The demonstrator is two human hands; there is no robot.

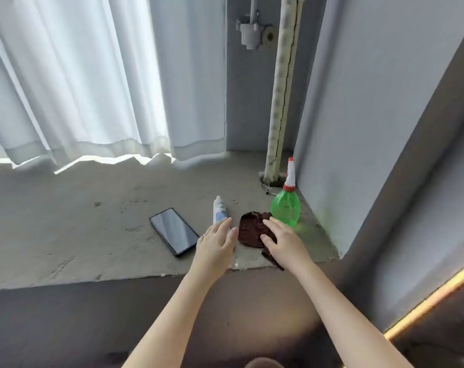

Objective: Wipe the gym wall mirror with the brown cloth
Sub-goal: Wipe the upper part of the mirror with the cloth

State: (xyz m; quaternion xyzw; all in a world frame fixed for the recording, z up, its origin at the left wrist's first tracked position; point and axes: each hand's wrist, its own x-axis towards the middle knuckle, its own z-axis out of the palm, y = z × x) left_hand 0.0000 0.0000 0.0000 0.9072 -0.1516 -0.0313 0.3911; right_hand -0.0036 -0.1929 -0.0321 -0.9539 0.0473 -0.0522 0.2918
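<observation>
On my feed I count four things on the concrete ledge (79,221): one phone (173,231), one white tube (219,209), one brown cloth (249,229) and one green spray bottle (285,208); the cloth lies crumpled near the ledge's front edge, touching the bottle; two hands show; my right hand (281,240) rests flat on the cloth, fingers straight, gripping nothing; my left hand (216,243) is over the tube's near end, fingers extended, holding nothing.
</observation>
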